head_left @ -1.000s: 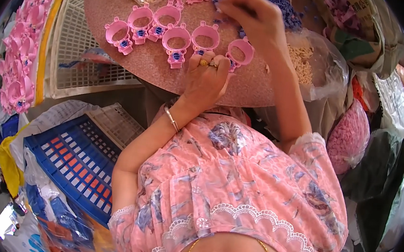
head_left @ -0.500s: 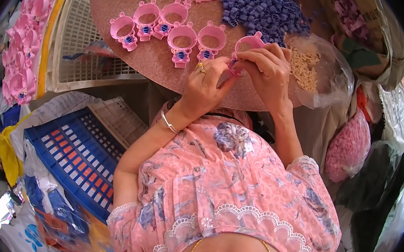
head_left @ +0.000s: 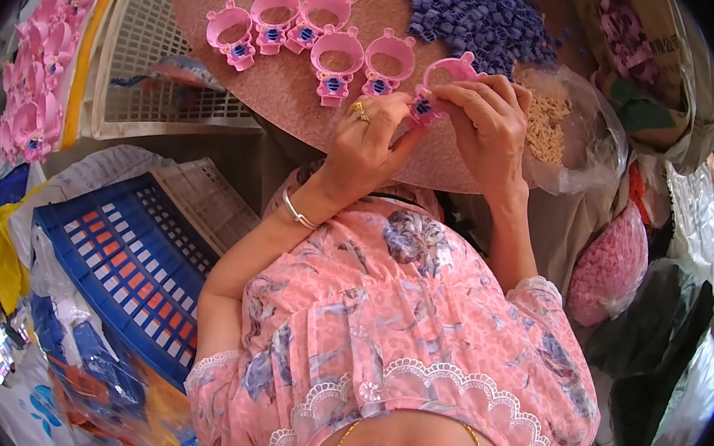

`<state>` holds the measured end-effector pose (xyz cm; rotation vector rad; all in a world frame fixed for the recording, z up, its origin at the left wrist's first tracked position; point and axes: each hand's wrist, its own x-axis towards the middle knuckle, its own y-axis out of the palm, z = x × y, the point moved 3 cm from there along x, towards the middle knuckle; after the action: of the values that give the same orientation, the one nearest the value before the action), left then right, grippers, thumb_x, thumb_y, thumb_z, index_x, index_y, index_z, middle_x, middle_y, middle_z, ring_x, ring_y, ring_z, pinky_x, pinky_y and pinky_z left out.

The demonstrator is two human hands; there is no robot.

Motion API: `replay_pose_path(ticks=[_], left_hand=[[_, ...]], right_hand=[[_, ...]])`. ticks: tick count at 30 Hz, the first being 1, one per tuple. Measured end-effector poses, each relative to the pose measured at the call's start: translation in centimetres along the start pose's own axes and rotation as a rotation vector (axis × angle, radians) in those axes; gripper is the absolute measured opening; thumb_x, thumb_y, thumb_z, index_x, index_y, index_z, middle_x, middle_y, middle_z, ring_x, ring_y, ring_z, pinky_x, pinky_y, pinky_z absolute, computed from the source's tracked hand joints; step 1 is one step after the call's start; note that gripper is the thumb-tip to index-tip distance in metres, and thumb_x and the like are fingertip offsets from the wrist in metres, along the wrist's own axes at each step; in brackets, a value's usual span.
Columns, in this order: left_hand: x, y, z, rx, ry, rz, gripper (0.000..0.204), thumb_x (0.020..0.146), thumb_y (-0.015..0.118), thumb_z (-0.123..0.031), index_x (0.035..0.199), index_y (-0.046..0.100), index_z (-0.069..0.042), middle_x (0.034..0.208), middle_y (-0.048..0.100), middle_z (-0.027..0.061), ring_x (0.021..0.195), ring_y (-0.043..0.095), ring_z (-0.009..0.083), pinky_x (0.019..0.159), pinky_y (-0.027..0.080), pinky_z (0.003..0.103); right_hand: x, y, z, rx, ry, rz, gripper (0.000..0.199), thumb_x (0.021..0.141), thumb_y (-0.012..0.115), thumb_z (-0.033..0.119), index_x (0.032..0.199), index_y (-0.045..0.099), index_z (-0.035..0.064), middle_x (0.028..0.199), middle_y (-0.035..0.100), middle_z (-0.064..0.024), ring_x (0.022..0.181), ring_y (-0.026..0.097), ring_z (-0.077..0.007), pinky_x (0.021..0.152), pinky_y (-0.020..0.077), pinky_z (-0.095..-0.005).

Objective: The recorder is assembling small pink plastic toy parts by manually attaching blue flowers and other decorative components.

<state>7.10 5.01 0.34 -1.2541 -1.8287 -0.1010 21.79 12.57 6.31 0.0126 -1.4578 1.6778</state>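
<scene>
Between my hands, at the near edge of the round table point(head_left: 288, 87), is a pink plastic ring-shaped part point(head_left: 453, 65) with small ear-like knobs. A dark blue piece shows in its lower end. My left hand point(head_left: 366, 142) pinches that lower end from the left; a ring and a bangle are on this hand and wrist. My right hand point(head_left: 488, 128) closes on the part from the right, its fingers bent over the lower end. Fingertips hide some of the part. To the left lie several similar pink parts point(head_left: 336, 53), each with a blue piece in its lower end.
A heap of small blue pieces point(head_left: 480, 20) lies at the table's far side. Beige pieces point(head_left: 548, 130) sit in a clear bag at the right. More pink parts point(head_left: 35, 89) fill a tray far left, beside a white crate point(head_left: 118, 71). A blue basket point(head_left: 124, 274) stands lower left.
The held pink part now leans to the right, and more of its blue piece shows. My right hand's fingers have shifted slightly. The whole view has also moved a little.
</scene>
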Motion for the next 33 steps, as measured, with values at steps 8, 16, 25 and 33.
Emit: replay_pose_path(ticks=[8, 16, 25, 33], left_hand=[[-0.1, -0.3, -0.2, 0.097, 0.079, -0.032, 0.037, 0.078, 0.081, -0.003, 0.106, 0.058, -0.001, 0.11, 0.069, 0.0168, 0.093, 0.068, 0.0301, 0.079, 0.055, 0.036], [-0.1, -0.4, -0.4, 0.076, 0.144, -0.062, 0.029, 0.082, 0.076, -0.006, 0.105, 0.059, 0.0, 0.108, 0.068, 0.0169, 0.091, 0.068, 0.0289, 0.08, 0.054, 0.038], [-1.0, -1.0, 0.3, -0.042, -0.181, -0.066, 0.044, 0.079, 0.081, -0.011, 0.114, 0.058, 0.001, 0.107, 0.069, 0.0157, 0.094, 0.069, 0.0309, 0.081, 0.054, 0.036], [-0.8, -0.8, -0.3, 0.007, -0.047, -0.063, 0.039, 0.076, 0.082, -0.01, 0.108, 0.06, -0.001, 0.102, 0.069, 0.015, 0.089, 0.068, 0.0298, 0.079, 0.054, 0.037]], right_hand=[[0.3, 0.0, 1.9, -0.096, 0.187, -0.012, 0.009, 0.079, 0.078, 0.013, 0.084, 0.073, 0.0087, 0.075, 0.068, -0.0019, 0.073, 0.059, -0.0179, 0.075, 0.037, -0.0335], [0.0, 1.5, 2.6, -0.023, 0.477, 0.029, 0.013, 0.084, 0.073, 0.019, 0.077, 0.073, 0.0073, 0.071, 0.069, -0.0047, 0.073, 0.063, -0.0211, 0.075, 0.0374, -0.0371], [1.3, -0.4, 2.2, -0.167, 0.17, -0.147, 0.051, 0.073, 0.084, 0.014, 0.122, 0.067, 0.0149, 0.109, 0.067, -0.0069, 0.099, 0.063, -0.0238, 0.091, 0.0459, -0.0355], [-0.4, 2.8, 0.2, 0.31, 0.476, -0.038, 0.067, 0.082, 0.082, 0.021, 0.139, 0.05, 0.0062, 0.123, 0.06, -0.0088, 0.108, 0.06, -0.0169, 0.092, 0.0506, -0.0322]])
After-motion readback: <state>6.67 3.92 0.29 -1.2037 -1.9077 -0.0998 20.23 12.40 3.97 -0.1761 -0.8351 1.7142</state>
